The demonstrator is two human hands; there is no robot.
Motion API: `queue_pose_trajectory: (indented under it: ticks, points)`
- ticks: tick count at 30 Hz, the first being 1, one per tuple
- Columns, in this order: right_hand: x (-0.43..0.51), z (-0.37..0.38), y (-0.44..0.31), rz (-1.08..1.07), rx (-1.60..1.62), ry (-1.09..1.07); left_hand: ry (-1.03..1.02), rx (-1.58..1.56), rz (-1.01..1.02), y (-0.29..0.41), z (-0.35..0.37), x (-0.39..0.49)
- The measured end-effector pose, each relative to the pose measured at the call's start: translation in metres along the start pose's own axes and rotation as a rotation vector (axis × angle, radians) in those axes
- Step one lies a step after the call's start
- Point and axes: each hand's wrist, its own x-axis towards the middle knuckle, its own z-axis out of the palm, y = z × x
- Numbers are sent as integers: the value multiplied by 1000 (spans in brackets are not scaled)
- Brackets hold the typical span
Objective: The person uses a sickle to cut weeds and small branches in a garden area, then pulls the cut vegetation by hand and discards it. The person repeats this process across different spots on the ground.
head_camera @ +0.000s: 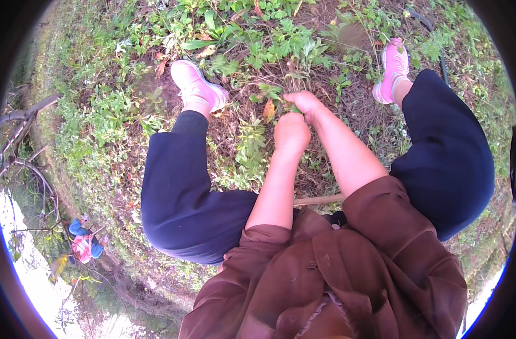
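My left hand (291, 132) is curled into a fist, its back towards me. A green leaf (297, 109) pokes out at its far side, between the two hands, and the fist appears closed around the plant. My right hand (304, 105) is just beyond, thumb side near the leaf, with a finger pointing left; its grip is hidden. Low weeds (269, 90) and a yellow-brown leaf (269, 110) are just left of the hands. Dry grass stems (302, 82) stand at the right fingertips. Both hands are close to the ground, between my feet.
My pink shoes (198, 86) are planted wide apart. A pale wooden stick (319, 199) lies crosswise below my forearms. At upper right runs a dark hose (443, 63). Bare branches (29, 113) reach in from the left, and another person (83, 247) is farther off below them.
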Motion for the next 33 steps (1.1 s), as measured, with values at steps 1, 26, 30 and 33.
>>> queue_pose_trajectory:
  ticks: [1,26,30,33]
  points:
    - [-10,-1,-2,-6,-25,-10,-27,-10,40,1,-1,-3]
    - [-160,-79,15,-698,64,697,484,-75,198,-39,-19,-94]
    - [-178,-69,3,-762,-42,769,556,-409,100,-56,-38,-93]
    - [-198,-61,5,-791,-135,716,411,-1215,-36,-62,-54,-101]
